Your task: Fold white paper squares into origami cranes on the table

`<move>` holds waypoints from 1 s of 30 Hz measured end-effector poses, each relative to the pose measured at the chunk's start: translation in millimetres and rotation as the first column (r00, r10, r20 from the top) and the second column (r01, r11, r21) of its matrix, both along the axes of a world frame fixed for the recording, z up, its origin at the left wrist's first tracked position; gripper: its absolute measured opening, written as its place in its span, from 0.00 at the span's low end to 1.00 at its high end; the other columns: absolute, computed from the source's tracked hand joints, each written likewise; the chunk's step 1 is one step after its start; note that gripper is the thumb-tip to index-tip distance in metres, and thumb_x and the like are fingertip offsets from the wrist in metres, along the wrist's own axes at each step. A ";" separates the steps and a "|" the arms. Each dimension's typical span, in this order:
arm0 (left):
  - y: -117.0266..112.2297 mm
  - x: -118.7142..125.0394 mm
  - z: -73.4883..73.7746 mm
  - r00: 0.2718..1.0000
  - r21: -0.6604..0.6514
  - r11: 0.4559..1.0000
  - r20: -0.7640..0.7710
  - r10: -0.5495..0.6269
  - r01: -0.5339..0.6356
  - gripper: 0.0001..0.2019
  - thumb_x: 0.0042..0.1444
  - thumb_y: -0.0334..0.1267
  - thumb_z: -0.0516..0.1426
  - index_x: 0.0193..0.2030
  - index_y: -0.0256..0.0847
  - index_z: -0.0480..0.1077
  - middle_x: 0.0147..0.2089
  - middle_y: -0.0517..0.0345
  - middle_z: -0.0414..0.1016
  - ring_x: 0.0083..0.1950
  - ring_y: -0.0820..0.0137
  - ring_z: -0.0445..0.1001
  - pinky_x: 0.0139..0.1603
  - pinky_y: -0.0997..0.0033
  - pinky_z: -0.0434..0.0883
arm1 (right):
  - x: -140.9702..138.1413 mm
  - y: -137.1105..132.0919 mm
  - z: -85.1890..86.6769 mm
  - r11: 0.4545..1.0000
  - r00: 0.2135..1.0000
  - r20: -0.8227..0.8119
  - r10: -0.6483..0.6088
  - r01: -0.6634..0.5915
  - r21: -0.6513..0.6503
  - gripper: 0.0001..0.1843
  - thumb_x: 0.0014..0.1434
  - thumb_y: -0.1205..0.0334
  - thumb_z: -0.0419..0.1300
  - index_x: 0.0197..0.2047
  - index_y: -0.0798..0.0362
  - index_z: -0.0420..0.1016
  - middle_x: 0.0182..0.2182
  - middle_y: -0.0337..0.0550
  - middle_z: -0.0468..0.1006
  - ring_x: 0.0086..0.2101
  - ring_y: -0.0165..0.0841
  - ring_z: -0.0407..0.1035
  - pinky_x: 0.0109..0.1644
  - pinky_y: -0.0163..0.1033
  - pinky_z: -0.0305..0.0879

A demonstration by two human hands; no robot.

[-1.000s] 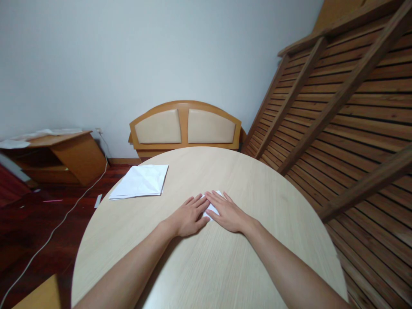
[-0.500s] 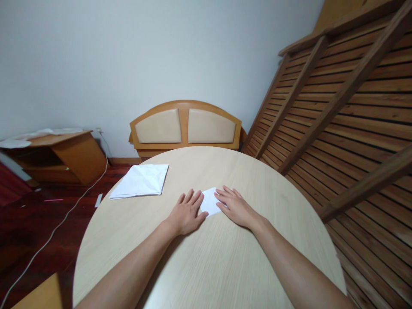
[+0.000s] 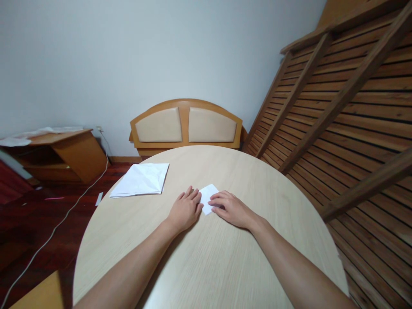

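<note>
A small folded piece of white paper (image 3: pixel 207 194) lies on the round table (image 3: pixel 206 266), between my two hands. My left hand (image 3: pixel 186 209) lies palm down at the paper's left edge, fingers stretched forward and nothing in its grasp. From the right, my right hand (image 3: pixel 231 209) rests over the paper's right part, its fingers a little bent and their tips on the surface. The right-hand fingers cover the paper's right corner.
A stack of larger white sheets (image 3: pixel 141 180) sits at the table's far left. Behind the table stands a headboard (image 3: pixel 185 124) with two cream panels. A slatted wooden frame (image 3: pixel 334 116) leans on the right. On the left are a low cabinet (image 3: pixel 77 156) and a white cord (image 3: pixel 64 219).
My right hand has slid left over the paper, its fingers more bent. The paper has shifted slightly left and turned a little. My left hand's fingers and thumb have drawn closer together.
</note>
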State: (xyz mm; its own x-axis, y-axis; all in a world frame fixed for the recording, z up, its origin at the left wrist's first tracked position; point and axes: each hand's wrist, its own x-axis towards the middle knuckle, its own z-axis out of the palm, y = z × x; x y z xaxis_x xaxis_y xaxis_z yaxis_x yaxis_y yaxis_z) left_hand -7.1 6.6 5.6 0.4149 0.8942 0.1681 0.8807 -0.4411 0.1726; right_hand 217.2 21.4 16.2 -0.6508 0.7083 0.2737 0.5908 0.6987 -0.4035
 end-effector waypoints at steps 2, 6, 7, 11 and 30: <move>1.3 -0.5 0.7 1.000 0.021 1.000 0.011 0.010 -0.010 0.18 0.69 0.41 0.47 0.61 0.40 0.65 0.69 0.45 0.63 0.74 0.50 0.51 0.68 0.45 0.59 | -0.4 -1.5 0.4 1.000 1.000 -0.005 0.018 -0.018 -0.012 0.17 0.67 0.53 0.56 0.54 0.46 0.78 0.53 0.46 0.77 0.54 0.40 0.67 0.60 0.47 0.61; 6.5 -3.4 2.4 0.990 0.015 0.994 0.087 -0.112 0.111 0.15 0.67 0.35 0.46 0.52 0.42 0.72 0.61 0.49 0.72 0.69 0.58 0.62 0.71 0.52 0.58 | 1.2 0.3 -1.0 0.999 1.000 -0.023 0.018 -0.019 -0.026 0.16 0.66 0.53 0.58 0.53 0.46 0.79 0.52 0.45 0.78 0.54 0.40 0.68 0.60 0.47 0.62; 7.4 -4.5 2.6 0.982 0.005 0.988 0.116 -0.152 0.153 0.16 0.67 0.33 0.46 0.52 0.43 0.72 0.61 0.51 0.73 0.67 0.61 0.65 0.70 0.56 0.60 | 1.5 1.0 -1.4 1.000 1.000 -0.028 0.013 -0.014 -0.027 0.16 0.66 0.53 0.57 0.52 0.46 0.79 0.52 0.45 0.78 0.54 0.40 0.68 0.60 0.47 0.62; 7.3 -9.4 4.5 0.957 -0.041 0.974 0.199 -0.211 0.223 0.19 0.63 0.31 0.47 0.57 0.44 0.71 0.63 0.53 0.72 0.62 0.63 0.72 0.64 0.64 0.66 | 1.7 2.0 -2.4 0.999 0.999 -0.037 0.011 -0.013 -0.038 0.16 0.67 0.52 0.56 0.53 0.45 0.79 0.52 0.44 0.78 0.54 0.39 0.68 0.60 0.46 0.62; 5.0 -14.1 12.5 0.911 -0.058 0.948 0.301 -0.283 0.314 0.10 0.62 0.34 0.52 0.46 0.42 0.72 0.50 0.51 0.79 0.52 0.62 0.77 0.53 0.66 0.70 | 2.3 5.5 -9.8 0.998 0.990 -0.129 0.052 -0.049 0.029 0.11 0.69 0.61 0.56 0.48 0.46 0.79 0.48 0.43 0.81 0.51 0.38 0.71 0.57 0.46 0.66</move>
